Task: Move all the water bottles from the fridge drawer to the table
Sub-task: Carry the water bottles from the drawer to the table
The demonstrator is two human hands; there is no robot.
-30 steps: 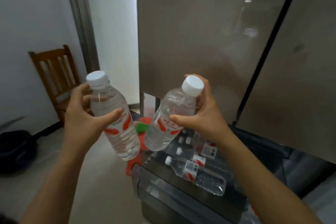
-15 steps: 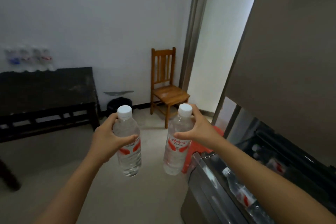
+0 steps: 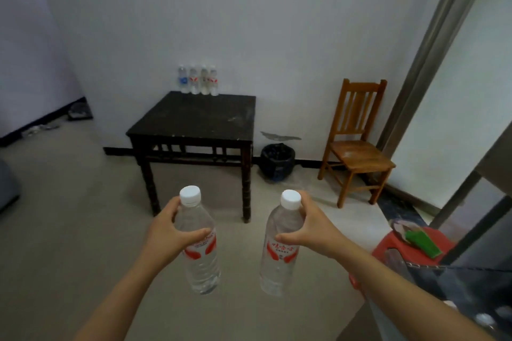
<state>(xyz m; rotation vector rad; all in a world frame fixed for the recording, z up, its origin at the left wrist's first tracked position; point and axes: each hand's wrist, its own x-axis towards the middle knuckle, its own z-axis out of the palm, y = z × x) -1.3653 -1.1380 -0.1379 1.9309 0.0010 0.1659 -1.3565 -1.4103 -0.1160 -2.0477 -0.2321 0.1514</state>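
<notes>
While gripped: red-labelled btls [image 3: 201,243], text illegible.

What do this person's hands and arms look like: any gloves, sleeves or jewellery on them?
Both the left hand and the right hand are bare, with no gloves. Both forearms are uncovered as far as the view shows: no sleeves, watch, bracelets or rings are visible.

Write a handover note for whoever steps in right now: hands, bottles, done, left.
Left hand: shut on the left bottle, upright, held in the air.
Right hand: shut on the right bottle, upright, held in the air.
Done: four bottles stand in a row at the back edge of the dark table, against the wall.
Left: carry both held bottles across to the table and set them down. The fridge drawer shows at lower right; its contents are too blurred to count, so check it for more.
</notes>
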